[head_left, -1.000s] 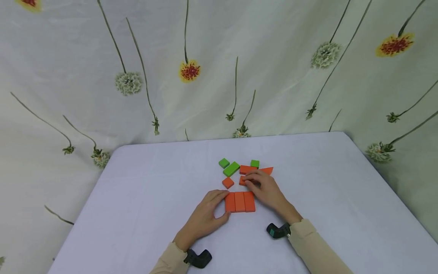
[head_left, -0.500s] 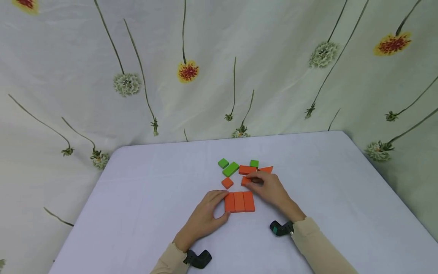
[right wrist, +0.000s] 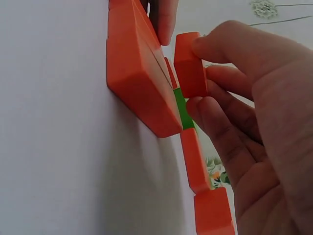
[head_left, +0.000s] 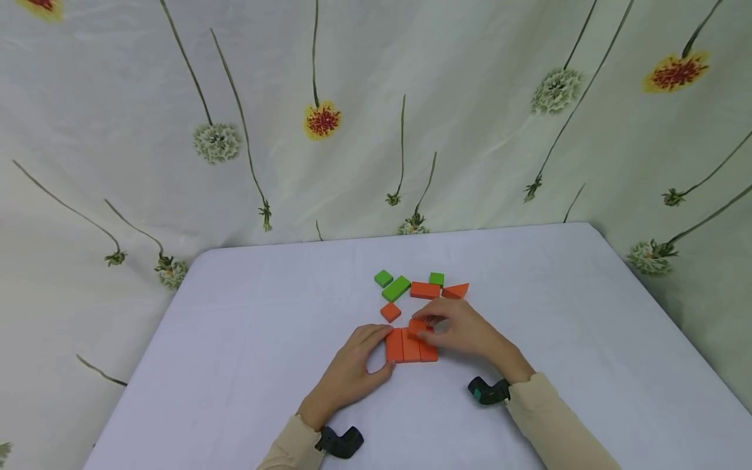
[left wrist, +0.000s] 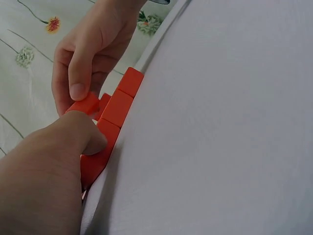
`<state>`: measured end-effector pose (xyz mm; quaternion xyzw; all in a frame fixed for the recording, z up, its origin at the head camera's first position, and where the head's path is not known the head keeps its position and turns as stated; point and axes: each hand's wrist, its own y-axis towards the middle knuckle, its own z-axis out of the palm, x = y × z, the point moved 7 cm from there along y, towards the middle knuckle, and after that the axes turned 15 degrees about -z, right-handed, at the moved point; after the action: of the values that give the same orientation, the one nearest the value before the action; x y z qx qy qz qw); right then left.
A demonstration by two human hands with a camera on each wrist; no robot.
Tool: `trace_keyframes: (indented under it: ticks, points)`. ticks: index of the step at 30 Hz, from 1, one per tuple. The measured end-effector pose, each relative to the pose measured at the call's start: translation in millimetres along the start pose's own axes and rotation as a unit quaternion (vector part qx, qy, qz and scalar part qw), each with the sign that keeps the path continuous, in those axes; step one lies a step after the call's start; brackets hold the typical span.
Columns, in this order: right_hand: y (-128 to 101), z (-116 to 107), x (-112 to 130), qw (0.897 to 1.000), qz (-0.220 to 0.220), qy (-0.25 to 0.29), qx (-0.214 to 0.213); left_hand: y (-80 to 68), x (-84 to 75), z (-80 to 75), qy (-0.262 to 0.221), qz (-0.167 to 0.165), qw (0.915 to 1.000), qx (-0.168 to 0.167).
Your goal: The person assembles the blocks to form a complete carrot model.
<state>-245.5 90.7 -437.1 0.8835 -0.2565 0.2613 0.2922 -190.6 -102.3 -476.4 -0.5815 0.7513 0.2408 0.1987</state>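
Hovering just above the row of three orange blocks (head_left: 411, 346), a small orange block (head_left: 418, 326) is pinched in the right hand (head_left: 464, 329) while the left hand (head_left: 352, 372) steadies the row's edge with relaxed fingers; careful alignment seems needed next.

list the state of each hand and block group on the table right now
left hand: resting against the row's left end
right hand: pinching a small orange block above the row
row of three orange blocks: flat, side by side
green blocks: loose, untouched
orange wedge: loose, untouched
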Motion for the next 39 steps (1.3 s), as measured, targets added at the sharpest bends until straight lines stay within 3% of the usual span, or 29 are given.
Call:
trace_keyframes:
  ticks: [11,17,39]
  points:
    - [4.5,13.3,26.4,0.994,-0.041,0.036,0.098,1.0,2.9,1.3,-0.008,0.009,0.9999,-0.003]
    - [4.7,26.3,28.7,0.989,-0.047,0.028,0.137,1.0,3.3,1.0,-0.007,0.013,0.9999,-0.006]
    - [3.4,44.2,38.2,0.982,-0.042,-0.022,0.185,1.0,3.4,1.4,-0.008,0.016,0.9998,-0.003]
